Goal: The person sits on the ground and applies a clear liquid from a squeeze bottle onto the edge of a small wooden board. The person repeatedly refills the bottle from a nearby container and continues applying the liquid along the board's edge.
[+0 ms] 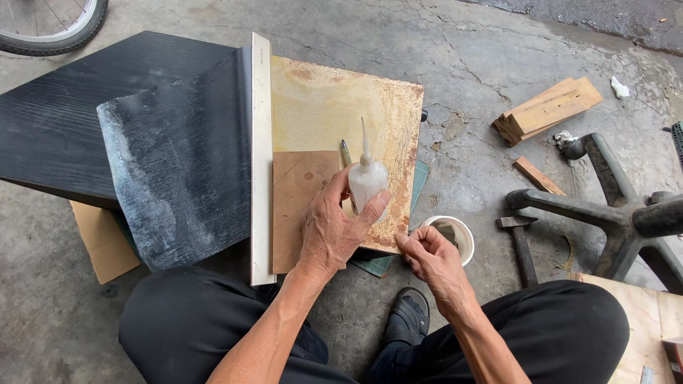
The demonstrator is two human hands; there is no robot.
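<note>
the left hand (331, 231) is closed around a small glue bottle (367, 183), with the thumb on the right side of it and the fingers behind. the bottle is soft white plastic, cloudy and a little dirty, with a round body and a long thin nozzle that points up and away from the person. it stands over the right edge of a small brown wood piece (299, 199), near the middle of a yellow board (341, 99).

the right hand (435, 259) is half closed, the fingertips pinched together at the near right corner of the yellow board; if something small is between them, i cannot tell. just behind this hand is a white cup (459, 235) on the concrete floor (462, 43).

a pencil (346, 151) lies on the board just beside the bottle. a pale strip (261, 156) runs along the left side of the board, and a dark sheet (178, 163) curls up at the left of it. a hammer (521, 245) lies on the floor to the right of the cup, and wood blocks (548, 110) are further away.
</note>
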